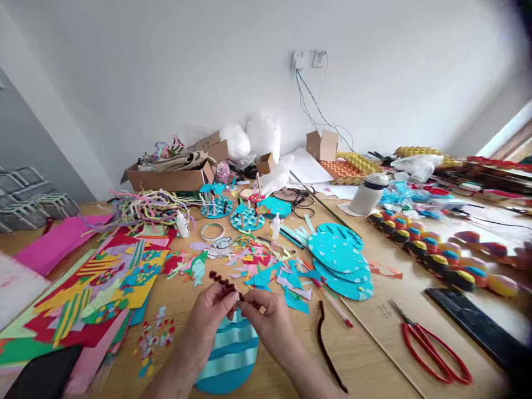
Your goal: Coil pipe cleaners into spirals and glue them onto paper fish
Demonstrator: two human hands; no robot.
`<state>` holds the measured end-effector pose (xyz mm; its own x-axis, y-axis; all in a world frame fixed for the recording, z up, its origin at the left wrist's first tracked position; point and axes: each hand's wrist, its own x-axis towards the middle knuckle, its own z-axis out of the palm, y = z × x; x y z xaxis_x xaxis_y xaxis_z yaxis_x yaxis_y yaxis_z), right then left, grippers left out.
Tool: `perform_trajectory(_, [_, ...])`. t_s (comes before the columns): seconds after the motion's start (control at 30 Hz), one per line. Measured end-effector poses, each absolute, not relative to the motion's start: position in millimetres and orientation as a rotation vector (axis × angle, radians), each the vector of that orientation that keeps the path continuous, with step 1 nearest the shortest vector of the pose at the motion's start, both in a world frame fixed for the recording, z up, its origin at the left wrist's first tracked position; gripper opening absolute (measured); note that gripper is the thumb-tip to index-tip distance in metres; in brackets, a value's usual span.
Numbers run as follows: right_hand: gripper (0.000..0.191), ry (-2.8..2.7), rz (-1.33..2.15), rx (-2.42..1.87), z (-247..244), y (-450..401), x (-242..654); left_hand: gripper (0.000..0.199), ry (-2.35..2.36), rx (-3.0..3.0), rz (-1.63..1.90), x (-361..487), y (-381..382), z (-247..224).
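Note:
Both hands meet at the front middle of the table. My left hand [211,313] pinches a dark brown pipe cleaner [221,281], whose coiled end sticks out up and to the left. The fingers of my right hand [268,318] close on its other end, close to the left thumb. Underneath lies a blue oval card [226,360] with pale wavy paper strips, partly hidden by the hands. A second brown pipe cleaner [326,349], loosely bent, rests on the table right of my right forearm.
Red-handled scissors [434,352], a thin wooden stick [382,346] and a red-tipped pen [336,307] lie to the right. Blue ovals [341,255] are stacked beyond. Glue bottles [275,226] stand mid-table among paper scraps [257,260]. A phone [45,372] and colored paper [137,296] lie left.

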<state>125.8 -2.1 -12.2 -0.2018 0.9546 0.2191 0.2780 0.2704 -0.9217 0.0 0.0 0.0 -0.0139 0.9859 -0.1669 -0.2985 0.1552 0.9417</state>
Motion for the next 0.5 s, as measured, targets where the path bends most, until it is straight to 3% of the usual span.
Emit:
perform_trajectory(0.33, [0.014, -1.651, 0.940, -1.138, -8.8, -2.3, 127.8, 0.020, 0.914, 0.623, 1.231, -7.2, -7.6, 3.8])
perform_trajectory(0.5, [0.027, -1.316, 1.450, -1.021, -8.9, 0.8, 128.6, 0.018, 0.849, 0.640, 1.186, -7.0, -10.4, 5.4])
